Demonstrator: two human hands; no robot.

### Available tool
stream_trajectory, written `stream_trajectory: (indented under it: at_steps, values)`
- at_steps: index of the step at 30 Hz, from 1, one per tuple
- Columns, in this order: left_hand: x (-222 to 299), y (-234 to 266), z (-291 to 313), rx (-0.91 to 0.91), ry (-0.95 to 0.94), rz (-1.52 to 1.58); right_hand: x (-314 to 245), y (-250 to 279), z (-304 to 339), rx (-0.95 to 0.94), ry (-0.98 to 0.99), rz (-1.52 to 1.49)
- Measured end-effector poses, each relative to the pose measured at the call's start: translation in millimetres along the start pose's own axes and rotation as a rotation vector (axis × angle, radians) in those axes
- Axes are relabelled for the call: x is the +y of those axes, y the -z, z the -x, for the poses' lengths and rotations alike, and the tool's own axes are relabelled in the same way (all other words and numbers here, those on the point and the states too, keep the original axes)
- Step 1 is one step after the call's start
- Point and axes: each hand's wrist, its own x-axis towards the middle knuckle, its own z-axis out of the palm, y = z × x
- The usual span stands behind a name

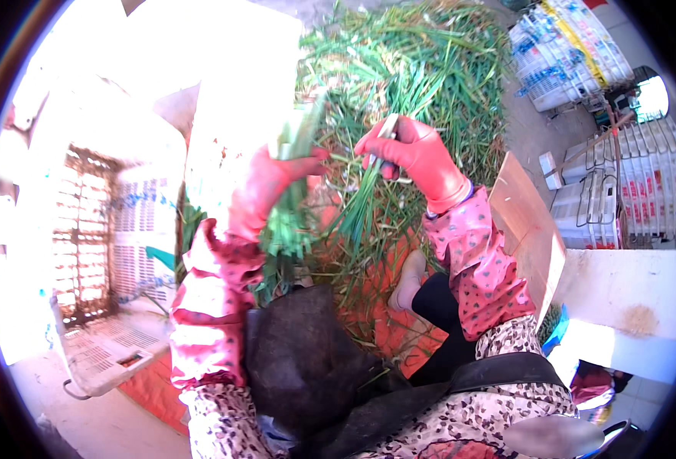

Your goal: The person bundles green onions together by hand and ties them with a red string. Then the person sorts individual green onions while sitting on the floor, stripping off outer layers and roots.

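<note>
My left hand (260, 190), in a pink-red rubber glove, is closed round a bunch of long green leafy stalks (296, 214). The bunch is smeared by motion, with ends above the hand and leaves hanging below it. To the right, my right hand (418, 157), gloved alike, pinches a few thin green stalks (362, 200) that droop toward my lap. A pale, whitish end (387, 128) sticks up between its thumb and fingers; whether it is a stem or something else I cannot make out. Just beyond both hands spreads a large heap of loose green stalks (430, 69).
An orange-red sheet (384, 287) lies under the stalks, with a bare foot (408, 281) on it. A wooden board (525, 218) stands right of my right arm. White plastic crates (621, 183) are stacked at the right. Another white crate (108, 359) sits at the left, beside a glaring bright area.
</note>
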Motion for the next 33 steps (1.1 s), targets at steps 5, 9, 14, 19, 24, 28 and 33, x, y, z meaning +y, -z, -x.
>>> stream_trajectory:
  at_steps: [5,9,14,19,24,28,33]
  values:
    - [43.9,-63.3,41.6,-0.394,-0.274,0.289,-69.1,-6.6,46.1,-0.088,0.09,0.04]
    - [18.7,-94.0,99.1,-0.459,-0.065,0.652,-65.4,-16.7,88.9,-0.013,-0.001,0.118]
    - [-9.7,-97.4,162.0,-0.246,-0.108,0.648,-46.8,-47.6,119.2,-0.143,0.181,-0.06]
    - [-22.7,-87.4,188.0,-0.166,-0.128,0.448,-57.1,-57.2,140.3,-0.242,0.252,-0.205]
    - [-20.7,-91.5,208.8,-0.131,-0.197,0.461,-106.8,-17.1,163.7,0.007,0.234,-0.195]
    - [-15.6,-66.9,210.1,0.022,-0.25,0.327,-139.8,55.0,179.3,0.351,0.516,-0.419]
    - [-36.6,-71.7,198.1,0.001,-0.433,0.139,-69.9,98.8,176.5,0.435,0.175,0.703]
